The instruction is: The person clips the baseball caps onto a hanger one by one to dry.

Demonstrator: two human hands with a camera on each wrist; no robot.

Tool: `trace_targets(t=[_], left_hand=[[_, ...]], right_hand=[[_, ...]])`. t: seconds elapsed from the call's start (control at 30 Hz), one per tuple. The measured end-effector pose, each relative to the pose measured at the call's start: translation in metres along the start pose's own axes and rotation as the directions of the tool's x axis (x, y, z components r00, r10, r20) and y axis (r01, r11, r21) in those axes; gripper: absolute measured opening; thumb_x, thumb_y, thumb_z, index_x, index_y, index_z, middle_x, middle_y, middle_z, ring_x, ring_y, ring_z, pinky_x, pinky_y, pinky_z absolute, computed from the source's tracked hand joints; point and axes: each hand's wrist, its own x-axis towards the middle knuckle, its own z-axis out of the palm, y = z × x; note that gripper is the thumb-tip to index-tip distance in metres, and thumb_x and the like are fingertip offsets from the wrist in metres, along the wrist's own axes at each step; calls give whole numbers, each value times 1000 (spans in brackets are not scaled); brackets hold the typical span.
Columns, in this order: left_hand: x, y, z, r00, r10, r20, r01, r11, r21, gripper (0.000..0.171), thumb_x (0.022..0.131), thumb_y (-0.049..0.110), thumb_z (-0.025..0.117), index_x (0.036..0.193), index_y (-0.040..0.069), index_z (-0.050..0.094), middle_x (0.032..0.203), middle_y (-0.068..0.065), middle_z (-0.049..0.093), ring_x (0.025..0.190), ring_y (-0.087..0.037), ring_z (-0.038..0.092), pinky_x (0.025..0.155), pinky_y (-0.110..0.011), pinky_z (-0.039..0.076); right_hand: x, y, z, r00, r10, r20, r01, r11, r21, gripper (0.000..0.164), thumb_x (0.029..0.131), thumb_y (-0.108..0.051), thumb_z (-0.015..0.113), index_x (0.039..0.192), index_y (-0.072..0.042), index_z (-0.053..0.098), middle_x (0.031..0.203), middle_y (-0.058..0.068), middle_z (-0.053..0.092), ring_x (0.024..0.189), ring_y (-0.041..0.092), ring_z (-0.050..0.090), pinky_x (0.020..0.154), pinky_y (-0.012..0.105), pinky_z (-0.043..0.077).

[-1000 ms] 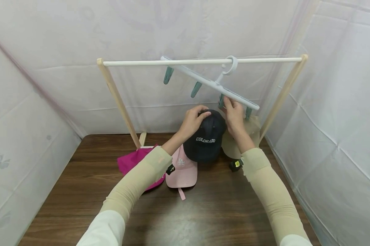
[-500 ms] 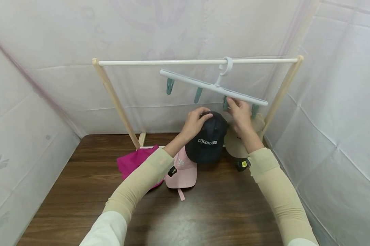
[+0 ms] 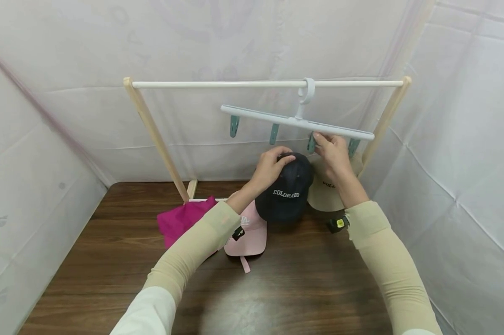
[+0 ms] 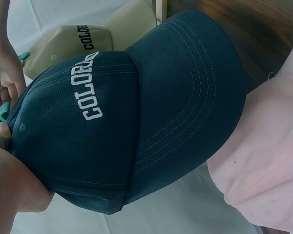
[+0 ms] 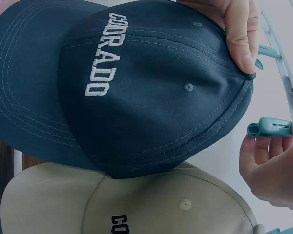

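My left hand (image 3: 272, 168) pinches the crown of a navy baseball cap (image 3: 286, 197) lettered COLORADO and holds it above the table, brim down. Just right of it, my right hand (image 3: 334, 153) pinches a teal clip (image 5: 269, 127) on the pale blue hanger (image 3: 260, 114). In the right wrist view a gap shows between this clip and the cap. The hanger hooks over the white rail (image 3: 193, 85) and slopes down to the right. A beige cap (image 3: 323, 190) hangs at its right-end clip (image 3: 353, 146), partly hidden by my right arm.
A pink cap (image 3: 252, 237) and a magenta cap (image 3: 182, 221) lie on the brown wooden table (image 3: 122, 260) behind my left forearm. Two more teal clips hang from the hanger's left half, one at the end (image 3: 234, 126). Wooden posts (image 3: 155, 139) carry the rail.
The hanger has swung closer to level, its left end lower and its right end shifted right. My right hand moved right with the clip; the navy cap shifted slightly right with my left hand.
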Motion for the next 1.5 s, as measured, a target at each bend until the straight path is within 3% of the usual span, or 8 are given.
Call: trace_targets(t=[0.27,0.53,0.7,1.1,1.5], left_hand=[[1,7,3,1000,22,18,-22,1000,-2,27,91,29,62,110,11,67,108,-1,67,102,-12,61,88,-25,46],[6,13,7,999,48,12,-48,999,4,23,92,27,61,108,12,67,108,0,67,102,-11,60,89,-24,45],[9,16,8,998,63,8,-63,998,-1,24,92,27,61,109,11,67,109,-1,67,103,-12,60,89,-24,45],[12,23,4,998,55,-32,-55,998,-8,24,91,25,62,109,9,67,110,-4,67,107,-14,60,89,-25,45],[10,24,6,999,4,-46,-6,1000,-28,23,91,24,62,109,9,67,111,-3,67,110,-14,58,94,-25,43]], right_hand=[[-2,-1,1,1000,-5,18,4,999,53,30,92,-19,63,114,1,58,111,11,62,112,26,56,100,35,42],[-7,-3,-5,998,-17,61,15,999,32,41,90,-22,64,121,3,56,108,5,63,110,22,59,98,32,44],[-7,-3,-5,997,-29,74,27,999,35,38,91,-22,64,118,3,58,110,10,65,104,19,63,96,31,45],[-12,-2,3,994,-73,86,77,996,-42,45,90,-26,65,120,6,57,118,21,61,99,15,65,95,32,46],[-12,4,3,990,-107,90,115,989,-92,46,91,-30,62,122,3,57,120,19,61,106,20,62,97,33,44]])
